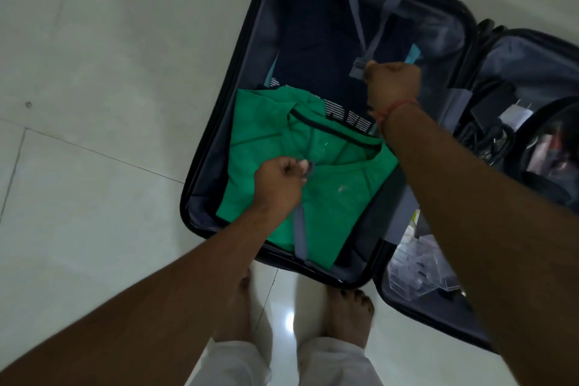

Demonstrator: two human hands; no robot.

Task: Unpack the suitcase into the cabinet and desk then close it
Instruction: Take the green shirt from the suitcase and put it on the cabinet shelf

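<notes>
A dark suitcase (pixel 219 110) lies open on the floor. Its left half holds a folded green shirt (pixel 269 131) on top of dark navy clothing (pixel 316 41). My left hand (pixel 277 182) grips the buckle end of a grey strap (pixel 300 233) that runs over the green shirt. Farther back, my right hand (pixel 393 83) pinches the buckle end of the other grey strap (pixel 380 28). The two buckle ends are apart. The right half of the suitcase holds a white charger (pixel 513 114), black cables (pixel 488 141) and clear plastic boxes (pixel 419 266).
The suitcase rests on a pale tiled floor (pixel 94 72). My bare feet (pixel 349 316) stand right at its near edge. A dark pouch with a clear window (pixel 551 147) lies in the right half. No cabinet or desk is in view.
</notes>
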